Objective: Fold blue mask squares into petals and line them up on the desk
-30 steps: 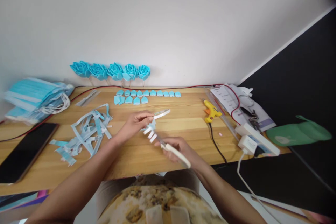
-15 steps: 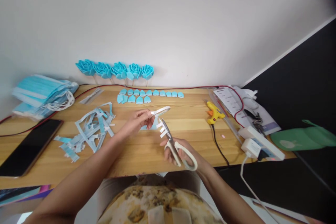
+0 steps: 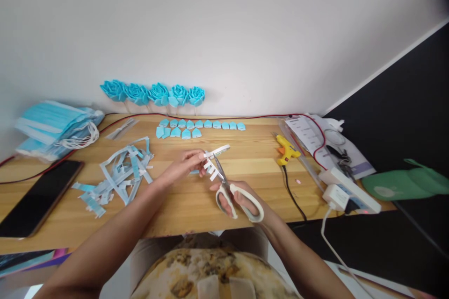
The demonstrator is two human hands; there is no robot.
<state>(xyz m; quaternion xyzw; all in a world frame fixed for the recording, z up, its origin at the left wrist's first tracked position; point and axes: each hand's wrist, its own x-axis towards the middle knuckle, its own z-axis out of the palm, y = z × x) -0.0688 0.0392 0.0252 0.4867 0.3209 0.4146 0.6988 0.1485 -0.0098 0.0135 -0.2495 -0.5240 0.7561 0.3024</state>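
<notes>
Pinched in my left hand (image 3: 191, 162) is a narrow white strip (image 3: 221, 149) with a row of small white tabs (image 3: 212, 170) hanging from it. My right hand (image 3: 233, 196) grips white-handled scissors (image 3: 247, 203) by the loops. Their blades are apart and reach up to the strip beside the tabs. Under my left fingers a bit of light-blue fabric (image 3: 194, 172) shows on the wooden table (image 3: 182, 205). Beyond my hands lie rows of small folded blue pieces (image 3: 207, 124).
Blue fabric flowers (image 3: 159, 93) stand against the wall. At left are face masks (image 3: 52, 121), cut scraps (image 3: 122, 173) and a phone (image 3: 42, 198). A yellow glue gun (image 3: 288, 150), a power strip (image 3: 354, 191) and a green pouch (image 3: 403, 184) lie right.
The scissors' handles and blades have spread apart, and the blades now meet the strip nearer my left fingers. The tabbed part has shifted slightly left and down.
</notes>
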